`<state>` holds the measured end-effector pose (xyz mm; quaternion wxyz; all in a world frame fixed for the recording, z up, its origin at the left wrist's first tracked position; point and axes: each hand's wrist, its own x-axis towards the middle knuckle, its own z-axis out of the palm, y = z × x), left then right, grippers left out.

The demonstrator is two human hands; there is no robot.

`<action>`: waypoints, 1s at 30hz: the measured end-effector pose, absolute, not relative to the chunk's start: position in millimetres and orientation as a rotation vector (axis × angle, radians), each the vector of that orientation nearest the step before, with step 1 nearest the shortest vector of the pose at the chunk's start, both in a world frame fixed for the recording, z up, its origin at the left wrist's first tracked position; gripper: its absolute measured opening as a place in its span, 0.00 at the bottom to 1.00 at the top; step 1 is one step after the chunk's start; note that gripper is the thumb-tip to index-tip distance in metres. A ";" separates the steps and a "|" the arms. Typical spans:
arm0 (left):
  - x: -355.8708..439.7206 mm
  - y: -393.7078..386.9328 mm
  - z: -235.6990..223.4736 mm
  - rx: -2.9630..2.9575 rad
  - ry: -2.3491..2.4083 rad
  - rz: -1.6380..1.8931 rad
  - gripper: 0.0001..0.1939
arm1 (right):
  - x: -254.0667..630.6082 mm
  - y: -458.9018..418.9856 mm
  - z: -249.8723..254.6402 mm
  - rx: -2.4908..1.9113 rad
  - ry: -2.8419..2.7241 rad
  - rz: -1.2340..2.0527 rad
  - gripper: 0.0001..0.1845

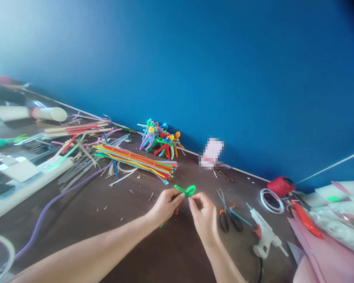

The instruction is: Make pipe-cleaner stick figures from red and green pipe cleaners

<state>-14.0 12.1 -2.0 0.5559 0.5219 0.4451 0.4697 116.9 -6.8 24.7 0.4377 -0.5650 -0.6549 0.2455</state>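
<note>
Green pipe cleaner (186, 191), twisted into a loop, is held above the dark worktop (177, 255); the left hand (165, 206) pinches it below the loop; the right hand (205, 220) clamps it too, just beside the left; a bundle of multicoloured pipe cleaners (135, 164) lies ahead; scissors (228, 212) and a white glue gun (264, 236) lie rightward; pipe-cleaner figures (161, 139) sit against the blue wall (224, 78).
</note>
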 end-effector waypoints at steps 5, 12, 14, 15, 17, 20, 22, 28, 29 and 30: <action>-14.7 11.2 5.4 1.208 1.037 1.116 0.17 | 116.0 -6.8 24.5 -1.408 -1.619 0.630 0.08; -14.4 11.5 7.6 1.114 0.961 1.109 0.15 | 115.4 -7.7 27.7 -1.411 -1.636 0.663 0.09; -14.8 11.4 7.5 1.122 0.953 1.101 0.15 | 115.6 -8.2 28.8 -1.408 -1.639 0.681 0.10; -15.0 11.4 7.5 1.131 0.955 1.099 0.16 | 115.8 -8.3 29.0 -1.408 -1.638 0.682 0.10; -15.3 11.4 7.7 1.137 0.961 1.104 0.17 | 116.0 -8.4 28.8 -1.409 -1.637 0.666 0.10; -15.5 11.6 8.1 1.113 0.966 1.108 0.17 | 115.4 -8.6 28.2 -1.401 -1.643 0.650 0.09; -15.6 11.9 8.2 1.095 0.968 1.108 0.17 | 114.8 -9.0 28.7 -1.388 -1.642 0.665 0.08; -15.8 12.2 6.3 1.074 0.964 1.110 0.17 | 115.1 -10.1 30.8 -1.354 -1.627 0.700 0.08; -15.9 12.2 5.9 1.074 0.960 1.109 0.17 | 115.3 -10.1 30.5 -1.350 -1.626 0.698 0.08; -16.0 12.3 5.7 1.077 0.959 1.106 0.16 | 115.4 -10.2 30.2 -1.349 -1.624 0.692 0.09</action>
